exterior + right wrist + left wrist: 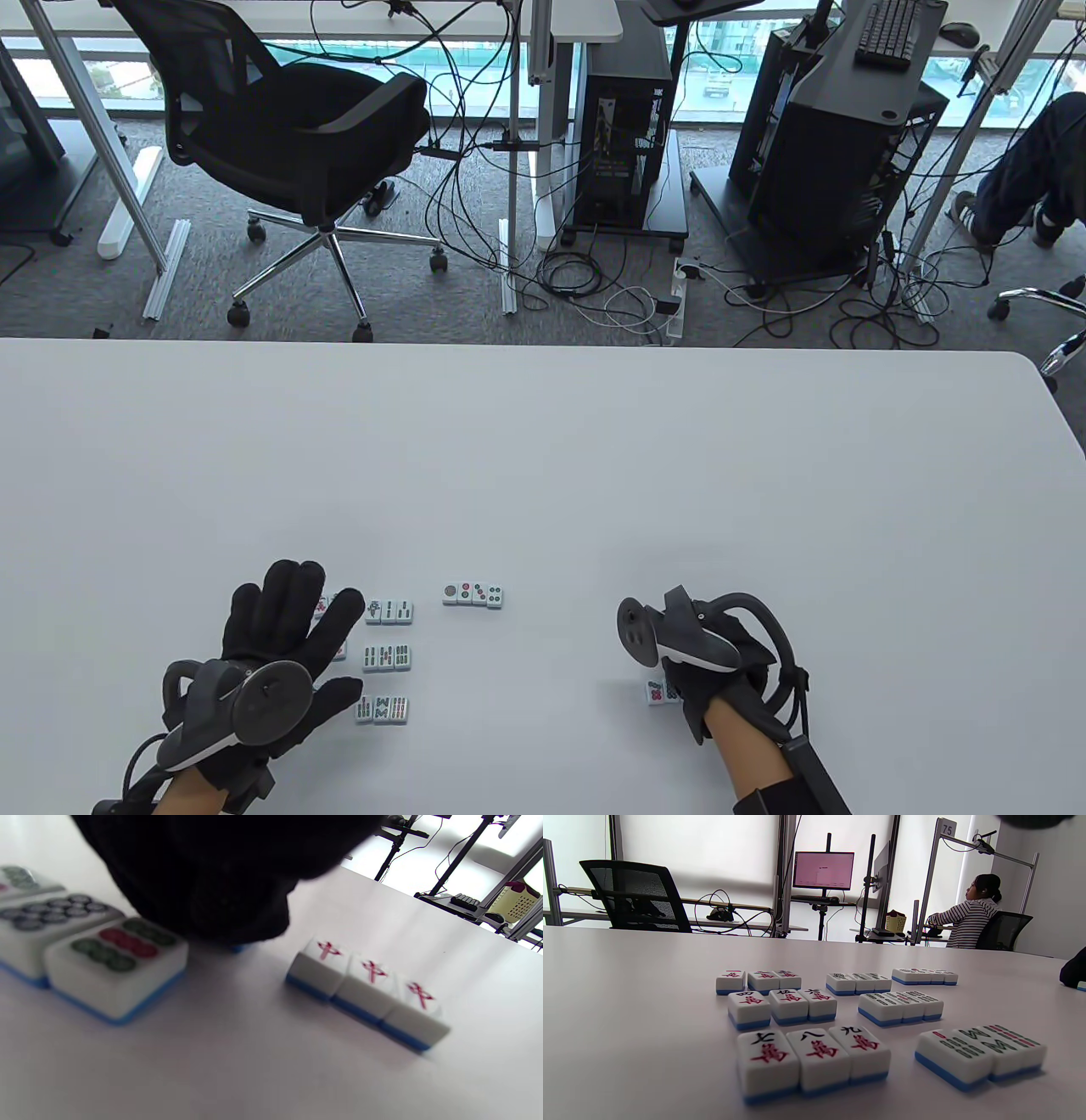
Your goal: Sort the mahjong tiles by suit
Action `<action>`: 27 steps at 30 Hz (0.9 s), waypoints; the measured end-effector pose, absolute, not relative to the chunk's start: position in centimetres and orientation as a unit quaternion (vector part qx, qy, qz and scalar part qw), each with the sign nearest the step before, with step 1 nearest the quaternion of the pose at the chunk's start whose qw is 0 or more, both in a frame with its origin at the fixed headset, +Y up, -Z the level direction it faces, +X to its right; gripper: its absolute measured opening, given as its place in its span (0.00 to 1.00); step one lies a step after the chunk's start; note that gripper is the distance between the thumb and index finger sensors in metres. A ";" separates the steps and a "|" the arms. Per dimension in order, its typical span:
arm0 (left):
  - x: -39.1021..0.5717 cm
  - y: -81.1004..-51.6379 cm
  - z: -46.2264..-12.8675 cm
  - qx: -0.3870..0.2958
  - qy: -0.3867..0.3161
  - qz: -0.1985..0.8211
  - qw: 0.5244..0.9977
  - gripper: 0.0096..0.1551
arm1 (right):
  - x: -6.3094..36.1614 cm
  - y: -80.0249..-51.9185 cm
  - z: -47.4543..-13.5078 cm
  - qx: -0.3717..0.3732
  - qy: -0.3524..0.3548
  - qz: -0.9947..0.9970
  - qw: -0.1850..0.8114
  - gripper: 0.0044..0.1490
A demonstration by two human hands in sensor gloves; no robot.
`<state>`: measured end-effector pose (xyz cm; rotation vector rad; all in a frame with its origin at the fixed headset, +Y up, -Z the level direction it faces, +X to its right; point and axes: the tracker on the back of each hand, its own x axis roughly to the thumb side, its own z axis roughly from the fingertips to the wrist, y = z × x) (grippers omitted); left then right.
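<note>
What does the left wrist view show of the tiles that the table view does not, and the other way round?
Only the left wrist view shows all nine character tiles, in three rows. Only the table view shows the left hand spread flat above those tiles, hiding most of them, and the right hand over a few circle tiles. Both show three rows of bamboo tiles and a row of circle tiles.

Office lab: swivel chair [293,144], tower PCs [624,127], floor cables [594,289], monitor [823,870].

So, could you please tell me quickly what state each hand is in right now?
Left hand: open, fingers spread flat over the character tiles.
Right hand: over the dot tiles; grip cannot be told.
</note>
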<state>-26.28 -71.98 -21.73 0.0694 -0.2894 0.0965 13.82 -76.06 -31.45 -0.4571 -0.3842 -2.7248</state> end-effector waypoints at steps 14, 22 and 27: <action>-25.7 -72.1 -21.6 0.031 -0.162 0.043 0.985 0.52 | 2.8 -75.1 -34.9 -0.225 -0.066 -0.970 0.057 0.37; -25.9 -71.7 -21.4 0.043 -0.163 0.055 0.984 0.52 | -0.8 -76.6 -35.5 -0.234 -0.096 -0.966 0.052 0.35; -25.7 -71.8 -21.4 0.039 -0.165 0.049 0.984 0.52 | -0.8 -76.6 -35.3 -0.235 -0.081 -0.966 0.067 0.36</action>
